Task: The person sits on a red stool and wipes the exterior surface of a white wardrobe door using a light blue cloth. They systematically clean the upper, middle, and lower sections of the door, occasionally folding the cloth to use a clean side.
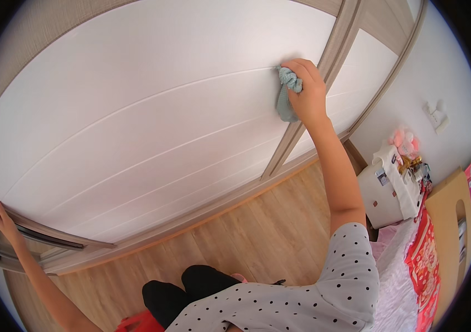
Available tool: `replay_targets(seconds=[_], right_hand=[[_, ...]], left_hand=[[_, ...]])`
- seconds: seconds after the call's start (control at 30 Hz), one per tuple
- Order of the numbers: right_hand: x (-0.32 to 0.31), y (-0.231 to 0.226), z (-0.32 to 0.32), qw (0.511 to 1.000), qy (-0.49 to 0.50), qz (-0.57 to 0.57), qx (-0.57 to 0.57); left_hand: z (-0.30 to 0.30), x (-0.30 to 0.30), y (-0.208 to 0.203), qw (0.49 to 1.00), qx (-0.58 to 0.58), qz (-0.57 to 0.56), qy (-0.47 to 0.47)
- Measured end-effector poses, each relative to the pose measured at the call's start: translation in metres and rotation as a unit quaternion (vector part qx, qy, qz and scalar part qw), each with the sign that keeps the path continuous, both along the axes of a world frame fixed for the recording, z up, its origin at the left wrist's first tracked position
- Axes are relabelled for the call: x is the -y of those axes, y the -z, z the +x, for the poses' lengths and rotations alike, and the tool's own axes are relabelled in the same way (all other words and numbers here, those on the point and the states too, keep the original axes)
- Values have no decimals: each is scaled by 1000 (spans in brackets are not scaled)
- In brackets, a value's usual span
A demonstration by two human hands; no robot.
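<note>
A crumpled grey-green cloth (287,102) is bunched in my right hand (308,88), its lower part hanging below my fingers. The hand holds it against the white panel of a wardrobe door (152,127), near the panel's right edge and close to the wooden upright frame (332,55). Thin horizontal grooves run across this panel. At the far left, my left hand (6,222) rests with fingers stretched out on the door's left frame edge (42,232). Nothing shows in that hand.
Beyond the upright stands a second white door panel (357,66). A white cabinet (379,193) at the right bears a pink plush toy (405,143) and small items. Nearer are a bed with red patterned cloth (425,265) and a wooden headboard (448,216). Below lies wood flooring (268,221).
</note>
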State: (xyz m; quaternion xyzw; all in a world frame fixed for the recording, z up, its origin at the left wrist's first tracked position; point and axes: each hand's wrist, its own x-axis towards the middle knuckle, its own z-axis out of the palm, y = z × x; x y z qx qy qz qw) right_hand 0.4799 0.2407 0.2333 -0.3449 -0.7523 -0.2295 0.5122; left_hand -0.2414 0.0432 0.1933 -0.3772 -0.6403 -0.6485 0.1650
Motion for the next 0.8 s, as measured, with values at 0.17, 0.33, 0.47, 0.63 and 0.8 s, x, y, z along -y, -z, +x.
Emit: replay_targets(seconds=[0.17, 0.33, 0.47, 0.63, 0.8], right_hand=[[9, -8, -50, 997, -46, 35, 59], [8, -7, -34, 997, 23, 25, 67], [11, -7, -34, 998, 16, 35, 47], [16, -9, -73, 995, -69, -3, 68], [-10, -2, 9, 991, 104, 68, 41]], left_hand=[[9, 0, -1, 999, -31, -4, -14], [15, 7, -2, 1000, -22, -1, 5], [11, -3, 3, 999, -44, -19, -8], [-13, 5, 5, 1000, -4, -19, 23], [0, -2, 5, 999, 16, -28, 24]])
